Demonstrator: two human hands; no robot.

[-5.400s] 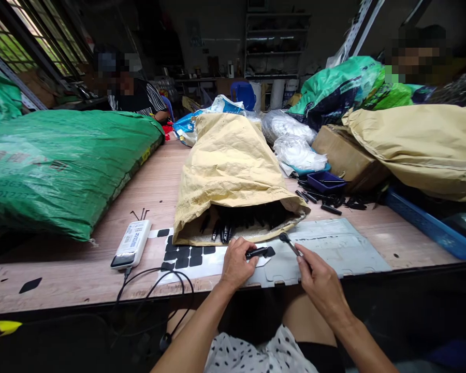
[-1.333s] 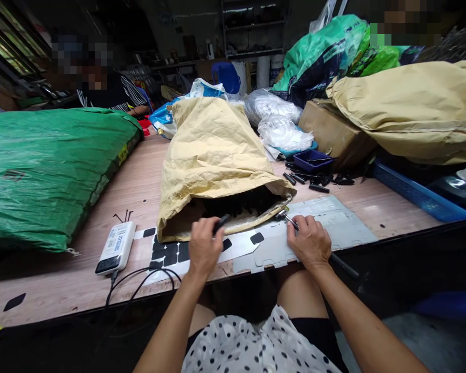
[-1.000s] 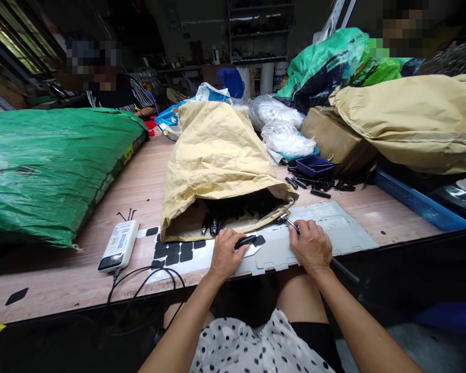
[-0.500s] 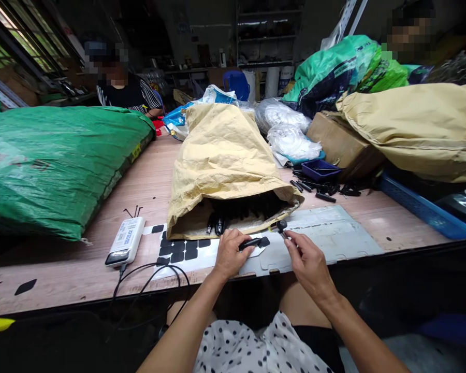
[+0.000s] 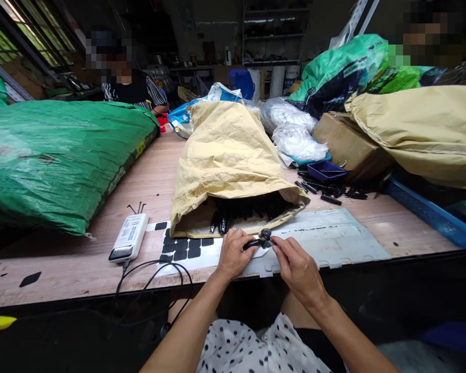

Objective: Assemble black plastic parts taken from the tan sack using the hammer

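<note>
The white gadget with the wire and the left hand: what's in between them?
Between the white gadget and the left hand lie a white sheet with black squares and loops of black cable, as the head view shows.

The only view comes from a camera worn on the person's head, looking forward and down over a pale wood-grain tabletop [image 5: 147,178]. It sits above the lap, near enough that white cloth with black dots [image 5: 256,348] shows at the bottom middle, and both forearms enter from below. The bare left hand [image 5: 235,254] and bare right hand [image 5: 301,269] fall just below the frame's centre. Straight ahead, a crumpled tan paper sack [image 5: 229,155] turns its open mouth towards the camera. The angle is shallow enough to reach the blue plastic chair [image 5: 241,83] and open metal shelves [image 5: 274,36] well beyond the table, while the wide field takes in a barred window [image 5: 0,46] at the upper left.
</note>
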